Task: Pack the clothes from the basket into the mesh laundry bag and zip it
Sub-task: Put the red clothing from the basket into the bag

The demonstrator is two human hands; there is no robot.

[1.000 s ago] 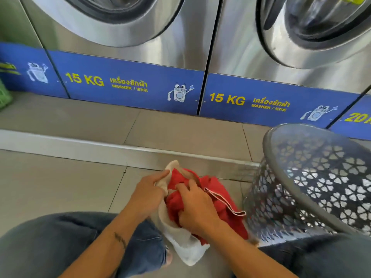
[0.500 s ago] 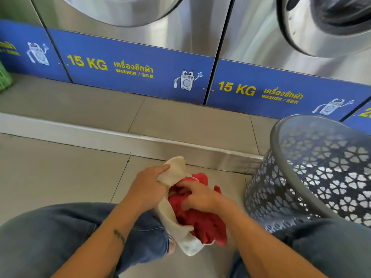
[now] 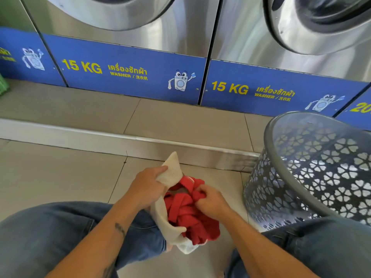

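While left grip (image 3: pixel 146 189) clamps one mesh bag (image 3: pixel 172 171), right grip (image 3: pixel 213 202) clutches one red garment (image 3: pixel 187 219) beside one basket (image 3: pixel 297 189)

left hand (image 3: pixel 145 190) grips mesh bag (image 3: pixel 170 223) | right hand (image 3: pixel 212 201) grips red garment (image 3: pixel 186 215)

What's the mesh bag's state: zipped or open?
Open. The left hand grips the mesh bag by its edge, holding the mouth apart, and the red garment bulges out where the right hand grips it.

bag (image 3: pixel 172 173) cream mesh | garment (image 3: pixel 188 215) red | basket (image 3: pixel 313 177) grey, flower cutouts | panels (image 3: pixel 128 71) blue
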